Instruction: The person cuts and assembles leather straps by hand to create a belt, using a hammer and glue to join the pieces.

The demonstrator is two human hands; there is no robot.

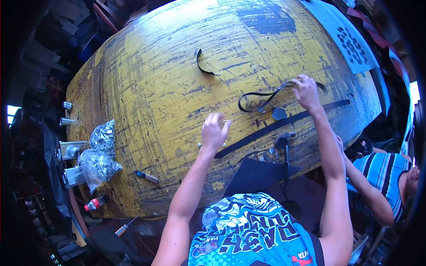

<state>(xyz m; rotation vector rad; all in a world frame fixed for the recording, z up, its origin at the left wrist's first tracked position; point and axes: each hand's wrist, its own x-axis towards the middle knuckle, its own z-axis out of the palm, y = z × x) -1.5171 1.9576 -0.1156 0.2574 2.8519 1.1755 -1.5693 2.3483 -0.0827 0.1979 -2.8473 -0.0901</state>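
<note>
My right hand (306,93) has its fingers closed on a thin black strap (255,94). The strap curls in a loop on the worn yellow table, with a metal fitting near the loop's lower side. Over the table, left of the loop, is my left hand (214,132), its fingers pinched together. A tiny brass-coloured bit shows at its fingertips, too small to name. Between the loop and a long flat black strip (288,122) sits a dark hexagonal block (278,114). Farther up lies a short curved black strap (201,63) with a metal end.
A hammer (286,159) and black sheet (253,175) are at the near edge. Bags of metal parts (101,166), a cutter (146,177) and a red-capped bottle (94,204) are left. A blue sheet (337,26) bears dark pieces. Another person (377,170) is at right.
</note>
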